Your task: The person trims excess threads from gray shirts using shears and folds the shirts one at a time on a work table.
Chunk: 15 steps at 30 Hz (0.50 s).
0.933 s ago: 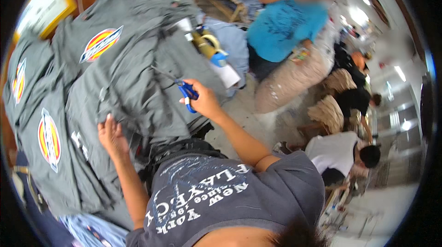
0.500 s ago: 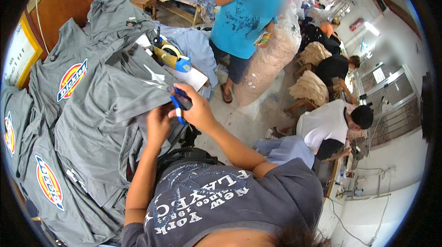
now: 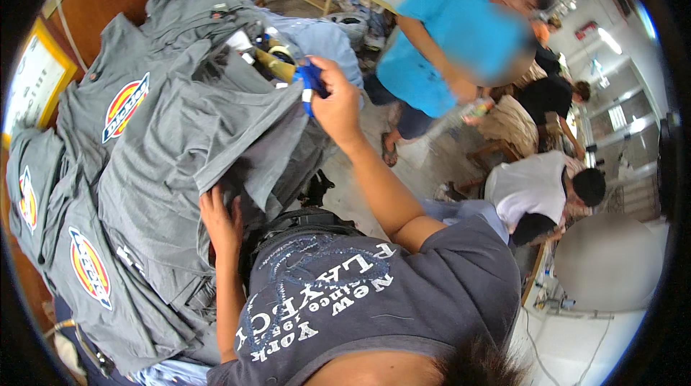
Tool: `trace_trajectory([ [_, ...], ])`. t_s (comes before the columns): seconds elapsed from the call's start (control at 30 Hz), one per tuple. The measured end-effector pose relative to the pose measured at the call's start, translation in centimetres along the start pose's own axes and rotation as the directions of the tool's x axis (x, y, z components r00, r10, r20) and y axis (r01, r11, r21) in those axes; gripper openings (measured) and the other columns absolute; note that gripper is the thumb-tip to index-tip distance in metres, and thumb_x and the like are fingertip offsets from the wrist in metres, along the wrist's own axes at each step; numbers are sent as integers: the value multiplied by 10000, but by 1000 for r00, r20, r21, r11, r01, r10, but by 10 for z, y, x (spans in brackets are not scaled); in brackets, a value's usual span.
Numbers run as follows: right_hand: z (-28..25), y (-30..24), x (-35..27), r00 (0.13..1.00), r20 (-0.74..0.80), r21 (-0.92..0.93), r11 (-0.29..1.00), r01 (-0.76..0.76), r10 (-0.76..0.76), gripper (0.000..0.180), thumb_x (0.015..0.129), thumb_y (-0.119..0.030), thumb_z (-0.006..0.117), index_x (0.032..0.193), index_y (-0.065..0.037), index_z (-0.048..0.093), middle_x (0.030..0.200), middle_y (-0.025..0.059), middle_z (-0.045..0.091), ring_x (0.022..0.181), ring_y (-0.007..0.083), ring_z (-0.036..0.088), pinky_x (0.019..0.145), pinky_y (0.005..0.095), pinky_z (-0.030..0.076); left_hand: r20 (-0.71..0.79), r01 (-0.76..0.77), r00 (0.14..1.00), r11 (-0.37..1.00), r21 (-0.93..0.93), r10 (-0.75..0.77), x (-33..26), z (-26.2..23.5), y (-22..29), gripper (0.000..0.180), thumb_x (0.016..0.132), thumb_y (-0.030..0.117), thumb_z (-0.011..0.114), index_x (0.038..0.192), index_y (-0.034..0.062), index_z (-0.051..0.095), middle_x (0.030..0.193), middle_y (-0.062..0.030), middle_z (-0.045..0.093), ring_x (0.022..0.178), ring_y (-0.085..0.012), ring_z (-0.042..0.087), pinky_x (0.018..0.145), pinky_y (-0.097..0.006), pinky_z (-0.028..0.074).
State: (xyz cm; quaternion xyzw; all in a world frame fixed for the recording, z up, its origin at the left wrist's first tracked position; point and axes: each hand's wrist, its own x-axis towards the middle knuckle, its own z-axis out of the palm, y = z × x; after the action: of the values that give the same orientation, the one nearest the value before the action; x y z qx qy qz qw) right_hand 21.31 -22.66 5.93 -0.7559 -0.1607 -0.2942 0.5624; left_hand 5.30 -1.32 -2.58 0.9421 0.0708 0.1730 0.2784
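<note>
Grey shirts [image 3: 144, 170], each with a bright oval patch, lie overlapped across the bench, patches up, likely for checking. Top shirt [image 3: 209, 134] is lifted along its far edge, probably to expose a seam or loose thread. A person in a blue top [image 3: 461, 40] stands beyond; others sit bent over at right. Left hand [image 3: 222, 222] lies flat and open under the shirt's near fold, steadying it. Right hand [image 3: 338, 101], closed on a small blue snipper [image 3: 311, 83], grips at the raised edge.
</note>
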Motion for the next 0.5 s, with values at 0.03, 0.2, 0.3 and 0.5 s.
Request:
trace_trajectory([
  [0.03, 3, 4, 2, 1000, 12, 82, 997, -3, 2, 394, 660, 54, 604, 1035, -44, 534, 792, 135, 609, 683, 165, 605, 601, 257, 454, -25, 12, 1000, 985, 172, -8, -9, -7, -7, 403, 765, 147, 576, 1113, -17, 459, 1159, -226, 407, 1111, -362, 364, 950, -458, 255],
  [0.2, 23, 10, -6, 981, 189, 107, 993, -56, 34, 412, 690, 140, 532, 1080, 19, 476, 939, 118, 613, 868, 144, 586, 729, 226, 446, -197, 201, 975, 786, 584, -103, -36, -21, -14, 329, 789, 144, 528, 1110, 79, 499, 1212, -166, 346, 1174, -332, 287, 995, -542, 146],
  [0.3, 31, 16, 5, 991, 103, 120, 990, 75, -88, 424, 685, 160, 500, 1084, 18, 472, 962, 121, 605, 866, 159, 586, 764, 235, 435, -281, -43, 916, 767, 640, 286, -49, -12, -43, 320, 780, 62, 508, 1063, 205, 548, 1211, -118, 318, 1170, -330, 272, 988, -530, 213],
  [0.5, 15, 48, 37, 985, 76, 202, 965, -165, 153, 446, 684, 142, 488, 1102, 1, 421, 862, 138, 629, 785, 132, 570, 728, 233, 425, -173, 106, 982, 971, 214, -69, -59, -36, -14, 494, 669, 88, 639, 1133, 107, 470, 1150, -135, 417, 1061, -321, 396, 886, -413, 343],
])
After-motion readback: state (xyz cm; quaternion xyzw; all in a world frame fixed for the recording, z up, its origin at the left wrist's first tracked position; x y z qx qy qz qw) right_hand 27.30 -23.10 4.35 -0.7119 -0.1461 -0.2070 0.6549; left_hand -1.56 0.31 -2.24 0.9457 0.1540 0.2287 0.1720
